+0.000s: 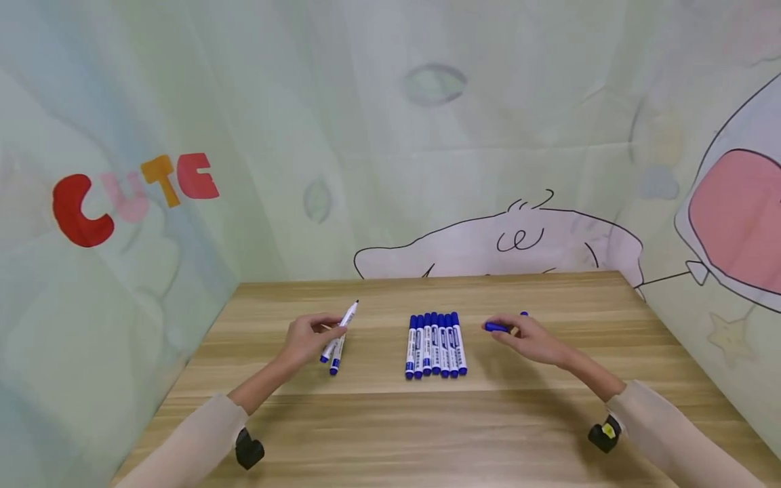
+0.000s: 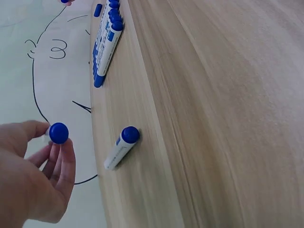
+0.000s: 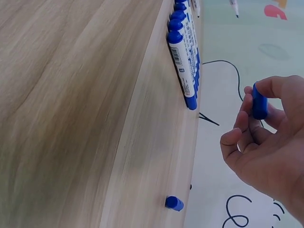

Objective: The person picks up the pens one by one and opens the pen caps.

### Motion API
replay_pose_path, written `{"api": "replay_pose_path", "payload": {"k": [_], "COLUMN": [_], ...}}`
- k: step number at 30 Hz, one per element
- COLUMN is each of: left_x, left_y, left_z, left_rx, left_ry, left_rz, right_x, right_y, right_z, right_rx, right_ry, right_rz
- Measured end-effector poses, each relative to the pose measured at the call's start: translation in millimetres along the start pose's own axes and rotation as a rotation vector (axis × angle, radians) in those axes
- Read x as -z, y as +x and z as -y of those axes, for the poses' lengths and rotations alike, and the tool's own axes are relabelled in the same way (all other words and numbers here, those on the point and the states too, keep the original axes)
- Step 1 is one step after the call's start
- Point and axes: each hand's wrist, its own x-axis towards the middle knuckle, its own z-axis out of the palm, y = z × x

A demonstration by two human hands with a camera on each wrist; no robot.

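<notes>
In the head view my left hand [image 1: 312, 337] pinches an uncapped whiteboard marker [image 1: 348, 316] between thumb and fingers, its dark tip slanting up and away. Its blue rear end faces the camera in the left wrist view. Below that hand, a second marker [image 2: 119, 149] lies on the table, partly overlapped by the hand in the head view. My right hand [image 1: 532, 337] holds a loose blue marker cap [image 3: 260, 101] between thumb and fingers, above the table. A row of several capped blue markers [image 1: 436, 344] lies side by side between the hands.
Another blue cap [image 3: 174, 203] is on the wooden table [image 1: 390, 427], beyond the right hand in the head view. A printed cloth backdrop [image 1: 293, 135] with cartoon drawings borders the table's back and sides.
</notes>
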Motion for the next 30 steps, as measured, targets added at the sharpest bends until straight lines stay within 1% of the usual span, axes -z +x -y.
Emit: {"api": "replay_pose_path", "payload": {"k": [4,8,12,14,19,22,28,30], "left_x": [6.3,9.7,10.4,9.9,8.1,6.2,0.8,-1.1], "left_y": [-1.7,-4.1,-6.2,-7.1,-6.7,-5.4,-1.3,-0.7], "left_z": [6.3,8.5,10.6,11.3,15.9,21.0,30.9,33.4], "left_rx": [0.045,0.088,0.119,0.149,0.222,0.227,0.197,0.197], "left_ry": [0.045,0.09,0.105,0.097,0.073,0.076,0.118,0.119], "left_rz": [-0.097,-0.134,-0.126,-0.111,-0.056,-0.037,-0.052,-0.052], "right_x": [0.8,1.2,0.1,-0.3,1.0,0.6,-2.0,-2.2], "right_y": [-0.8,-2.7,-4.4,-5.2,-6.2,-6.9,-7.8,-8.2], "right_z": [-0.2,-1.5,-2.7,-2.6,-0.5,-0.7,-5.1,-6.0], "right_rx": [0.0,-0.008,0.01,0.012,0.009,-0.005,-0.021,-0.024], "right_ry": [-0.018,-0.02,-0.008,-0.006,0.017,0.035,0.042,0.04], "right_rz": [-0.031,-0.056,-0.104,-0.123,-0.128,-0.129,-0.137,-0.135]}}
